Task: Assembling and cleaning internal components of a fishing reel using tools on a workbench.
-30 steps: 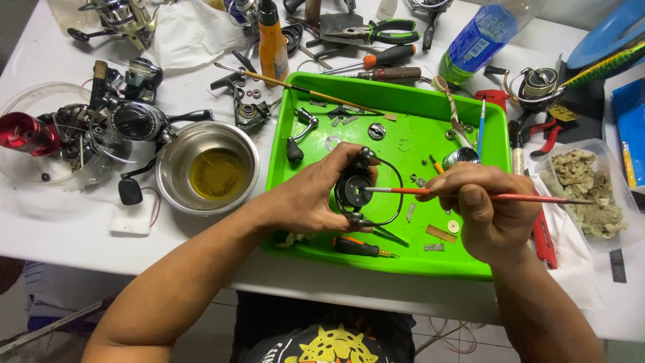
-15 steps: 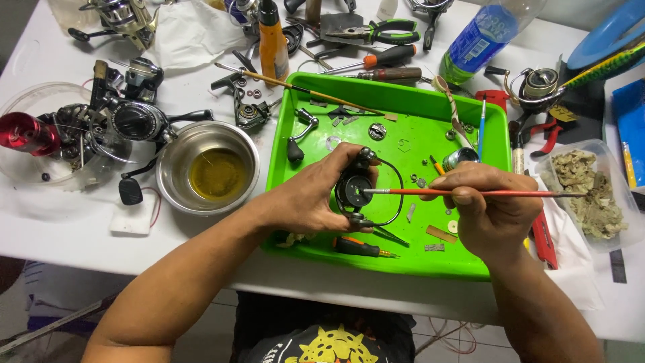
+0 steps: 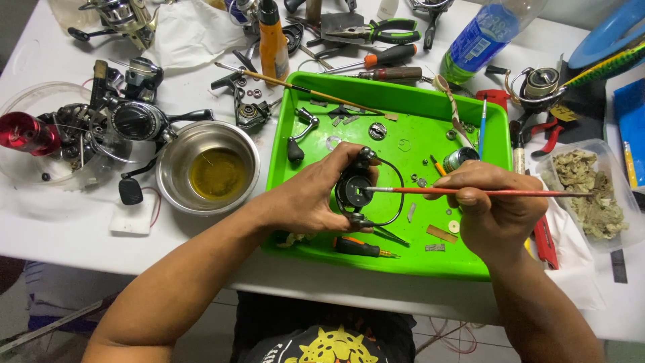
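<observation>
While one steel bowl (image 3: 207, 176) of yellow oil sits left of the green tray (image 3: 396, 87), the left hand (image 3: 312, 198) clamps the black reel part (image 3: 354, 189) over it; the right hand (image 3: 494, 208) pinches one red brush (image 3: 484, 193), tip touching the part.

Both forearms come up from the bottom edge of the view and lean toward each other over the middle. The left hand (image 3: 312, 198) is turned with its back to the camera, the wrist bent a little to the right, and the fingers are curled in a firm grip; the thumb lies along the top. The right hand (image 3: 494, 208) is a little lower and to the right, also with its back upward. Its thumb and first fingers are pinched together in a pen grip, the other fingers folded under the palm. The two hands are near but not touching.
</observation>
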